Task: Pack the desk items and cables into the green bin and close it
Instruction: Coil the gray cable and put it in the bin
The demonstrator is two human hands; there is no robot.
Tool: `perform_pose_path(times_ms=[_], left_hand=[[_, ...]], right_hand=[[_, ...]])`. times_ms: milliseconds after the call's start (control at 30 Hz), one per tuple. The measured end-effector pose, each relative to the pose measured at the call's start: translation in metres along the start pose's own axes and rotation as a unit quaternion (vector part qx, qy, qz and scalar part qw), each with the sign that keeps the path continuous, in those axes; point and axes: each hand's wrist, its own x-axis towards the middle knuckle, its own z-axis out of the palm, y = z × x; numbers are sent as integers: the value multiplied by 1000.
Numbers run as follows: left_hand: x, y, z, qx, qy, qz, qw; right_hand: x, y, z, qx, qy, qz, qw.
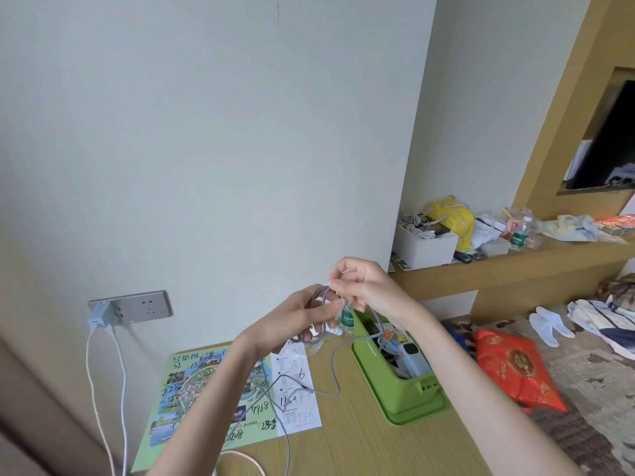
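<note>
Braided grey-purple cable (319,292): wound into a small coil and held up between both hands, not yet in the bin.
Risk, coil: only fingers keep the loops together. If the grip eases while another turn is laid on, the braid will probably spring open and need rewinding.
Risk, loose tail (338,389): it drops from the right hand, seems to cross the bin's near rim, then trails over the desk below the hands. Pulled in quickly, it could snag on the rim or on the bin's contents and drag something out, or sweep the paper off the desk.
Left hand (299,321): raised from the lower left, palm turned inward, with fingers and thumb curled round the coil's near side.
Right hand (364,286): slightly higher and just beside the left, wrist bent, fingertips pinching the strand at the top of the coil.
Just behind the hands: a water bottle (347,317) with a green label, mostly hidden, so a wide winding motion could knock it over.
Below the right hand: the green bin (402,403), open and already holding some items, though I cannot tell what they are.
Below the left hand: a printed map (213,389) with handwritten numbers, flat on the wooden desk (360,448).
Well to the left: a wall socket (137,307) with a charger (98,319) plugged in and white leads hanging from it. These cables have not been packed.
</note>
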Motion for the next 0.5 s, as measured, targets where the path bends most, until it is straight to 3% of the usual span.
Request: perform_pose_path(times_ms=[133,300,500], left_hand=[[-2,-2,6,-17,-2,-8,1000],[-5,-1,0,-103,79,30,991],[-4,-3,-9,-201,188,74,958]], right_hand=[[5,2,2,23,-6,2,1000],[2,29,2,111,47,37,992],[-7,51,17,153,25,21,988]])
